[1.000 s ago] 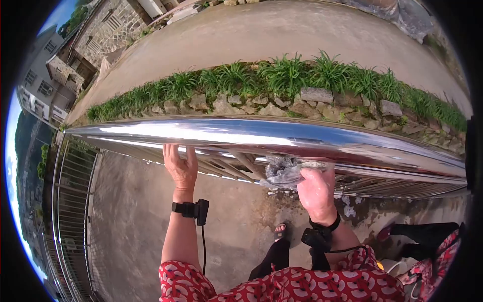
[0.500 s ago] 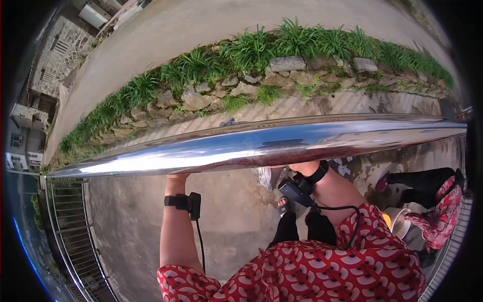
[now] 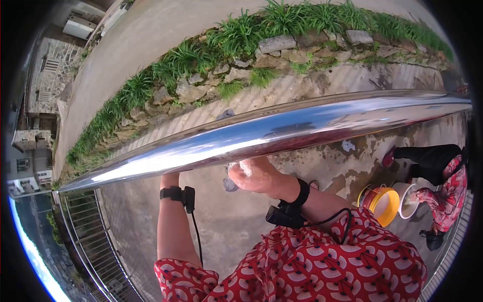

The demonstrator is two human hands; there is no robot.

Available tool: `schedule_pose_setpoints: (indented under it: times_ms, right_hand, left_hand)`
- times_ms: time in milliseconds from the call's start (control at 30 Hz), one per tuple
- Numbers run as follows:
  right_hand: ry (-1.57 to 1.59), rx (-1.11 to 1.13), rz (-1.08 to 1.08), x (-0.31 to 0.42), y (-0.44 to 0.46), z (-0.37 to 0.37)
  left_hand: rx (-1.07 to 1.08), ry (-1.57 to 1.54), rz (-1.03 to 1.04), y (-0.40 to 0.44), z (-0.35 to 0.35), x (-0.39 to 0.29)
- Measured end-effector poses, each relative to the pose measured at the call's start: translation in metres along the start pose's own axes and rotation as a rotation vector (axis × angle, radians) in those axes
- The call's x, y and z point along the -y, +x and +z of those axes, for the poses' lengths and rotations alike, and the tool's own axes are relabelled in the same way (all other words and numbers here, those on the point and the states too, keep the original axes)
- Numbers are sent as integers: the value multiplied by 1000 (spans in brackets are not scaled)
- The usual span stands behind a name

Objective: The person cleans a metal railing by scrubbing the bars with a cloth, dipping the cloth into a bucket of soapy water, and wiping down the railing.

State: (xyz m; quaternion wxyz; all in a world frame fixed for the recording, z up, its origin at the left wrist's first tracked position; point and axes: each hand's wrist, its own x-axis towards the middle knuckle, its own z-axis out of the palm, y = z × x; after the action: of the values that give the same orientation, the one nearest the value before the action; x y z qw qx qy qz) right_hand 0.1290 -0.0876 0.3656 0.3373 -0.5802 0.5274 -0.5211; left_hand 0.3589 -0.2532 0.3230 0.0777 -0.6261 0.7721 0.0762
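A shiny metal handrail [image 3: 241, 136] runs across the view in front of me. My right hand [image 3: 255, 174] is just beneath the rail, wet and with white foam on it, its fingers closed. Part of a grey cloth [image 3: 231, 184] hangs out beside its fingers. My left hand reaches up behind the rail; only the wrist [image 3: 170, 180] shows and the fingers are hidden. Black straps with small devices [image 3: 188, 199] sit on both wrists.
At right stand a yellow bucket [image 3: 385, 206] and a white bucket [image 3: 406, 200], beside another person [image 3: 445, 196] in a red patterned top, bent over. Barred railing [image 3: 88, 221] is at left. Beyond the handrail lie a low stone wall [image 3: 191, 91] and green plants [image 3: 236, 38].
My right hand has moved left along the rail with the grey cloth and shows more fully. My left arm has hardly moved. The view has shifted, bringing both buckets into fuller sight.
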Motion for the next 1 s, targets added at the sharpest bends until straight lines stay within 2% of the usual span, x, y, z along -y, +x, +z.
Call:
schedule_pose_setpoints:
  times_ms: [67, 133, 200, 333, 367, 400, 500, 567, 633, 667, 700, 733, 767, 833, 867, 900, 933, 967, 1000]
  right_hand:
    - [74, -180, 3, 14, -12, 25]
    - [29, -380, -102, 23, -13, 44]
    - [-65, -450, -33, 32, -13, 54]
    - [-168, -335, -56, 6, -12, 53]
    - [-254, -222, 36, 3, -11, 46]
    - [-378, -243, -25, 3, -11, 38]
    - [-402, -330, -29, 0, -7, 21]
    - [-544, -166, 44, -6, -10, 16]
    - [-658, -252, 31, -9, -11, 20]
    - [-768, -325, 18, -11, -11, 25]
    - [-773, -347, 48, -17, -11, 33]
    - [-789, -367, 54, -19, -12, 42]
    - [-803, -419, 87, -20, -12, 51]
    - [-740, -579, 135, -27, -9, 74]
    - [-757, -596, 135, -19, -5, 81]
    - [-655, -655, 199, -9, -2, 87]
    - [-546, -714, 261, 0, 2, 95]
    - [-590, -825, 164, 2, 7, 106]
    - [-596, -845, 163, 6, 9, 116]
  left_hand:
    - [-11, 18, 24, -3, 0, 2]
    - [-26, 54, 52, -6, 0, 5]
    - [-37, 114, 73, -8, -1, 8]
    - [-38, 213, 100, -8, -3, 10]
    - [-37, 229, 105, -7, -4, 9]
    - [-38, 249, 115, -5, -4, 8]
    - [-45, 346, 165, 0, -5, 7]
    - [-74, 488, 250, 5, -2, 8]
    - [-181, 918, 463, 11, 11, 19]
    - [-272, 1273, 573, 17, 17, 25]
    - [-473, 2124, 674, 24, 21, 31]
    - [-663, 2804, 766, 25, 18, 28]
    - [-693, 3130, 881, 28, 15, 23]
    - [-697, 3341, 994, 28, 14, 21]
    - [-735, 3338, 974, 36, 26, 31]
    - [-876, 2569, 909, 47, 40, 42]
    - [-896, 1817, 810, 57, 48, 48]
    - [-909, 1939, 758, 58, 44, 41]
    - [-934, 1938, 763, 55, 41, 37]
